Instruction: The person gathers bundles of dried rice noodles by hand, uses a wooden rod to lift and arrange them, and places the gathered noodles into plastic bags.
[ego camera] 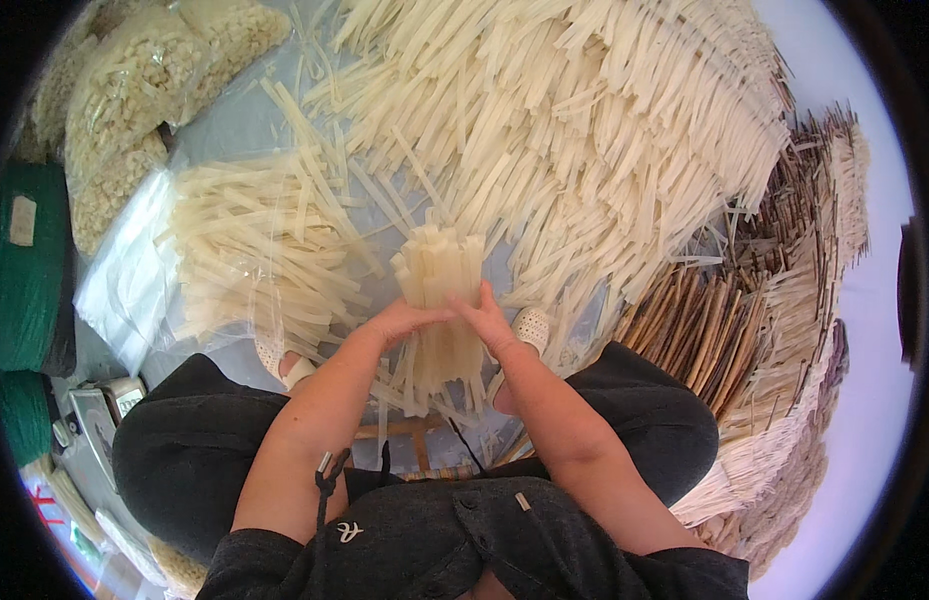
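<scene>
Both my hands are closed around a bundle of flat, pale, translucent dried strips, which look like wide starch noodles. My left hand grips its left side and my right hand its right side, with the thumbs meeting across the front. The bundle stands roughly upright between my feet, and its lower ends spread unevenly. To the left, more strips lie loosely stacked on a clear plastic bag. Ahead and to the right spreads a large heap of the same strips.
Clear bags of pale pieces stand far left, near plastic sheets and a green-wrapped bundle. A metal scale sits by my left knee. Brown sticks lie piled at right, beside a white wall.
</scene>
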A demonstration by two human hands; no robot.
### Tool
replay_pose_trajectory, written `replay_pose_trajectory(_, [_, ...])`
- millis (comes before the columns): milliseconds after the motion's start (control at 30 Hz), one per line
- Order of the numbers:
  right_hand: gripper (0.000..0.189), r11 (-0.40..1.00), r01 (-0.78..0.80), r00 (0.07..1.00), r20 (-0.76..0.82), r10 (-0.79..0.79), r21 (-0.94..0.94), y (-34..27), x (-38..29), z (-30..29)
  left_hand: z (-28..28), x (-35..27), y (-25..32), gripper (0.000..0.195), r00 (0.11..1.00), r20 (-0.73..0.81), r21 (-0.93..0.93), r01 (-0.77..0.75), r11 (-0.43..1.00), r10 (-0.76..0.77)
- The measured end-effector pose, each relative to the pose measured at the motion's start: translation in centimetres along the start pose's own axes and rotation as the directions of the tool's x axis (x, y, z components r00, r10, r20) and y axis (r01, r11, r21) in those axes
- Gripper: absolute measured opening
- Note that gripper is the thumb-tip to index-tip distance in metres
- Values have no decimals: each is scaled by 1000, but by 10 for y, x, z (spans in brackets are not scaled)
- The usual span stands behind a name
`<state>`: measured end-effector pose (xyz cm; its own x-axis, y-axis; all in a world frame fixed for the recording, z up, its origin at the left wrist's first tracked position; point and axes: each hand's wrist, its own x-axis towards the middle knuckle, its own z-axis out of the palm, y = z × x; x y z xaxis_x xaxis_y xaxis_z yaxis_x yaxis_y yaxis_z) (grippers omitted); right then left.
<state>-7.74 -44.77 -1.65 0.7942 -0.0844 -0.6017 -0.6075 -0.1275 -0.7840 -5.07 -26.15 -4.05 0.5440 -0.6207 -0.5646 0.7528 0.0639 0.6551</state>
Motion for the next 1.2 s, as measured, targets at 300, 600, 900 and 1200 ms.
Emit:
replay_pose_trajectory(300, [101,971,236,971,38,-235,-25,-96,-5,-14,18,-18,83,60,968,-133,-52,-223,974,214])
replay_pose_trajectory(600, [130,740,598,801,197,-565,-307,-243,-74,-13,98,-110,226,73,877,-58,202,-458,866,477])
replay_pose_trajectory(900, [125,554,727,667,224,-711,-404,-314,-60,53,44,-157,291,91,742,204,566,-622,542,638])
replay_pose_trajectory(1200, [141,531,713,701,466,-540,-458,-210,36,133,-76,-127,195,91,947,18,364,-304,880,320])
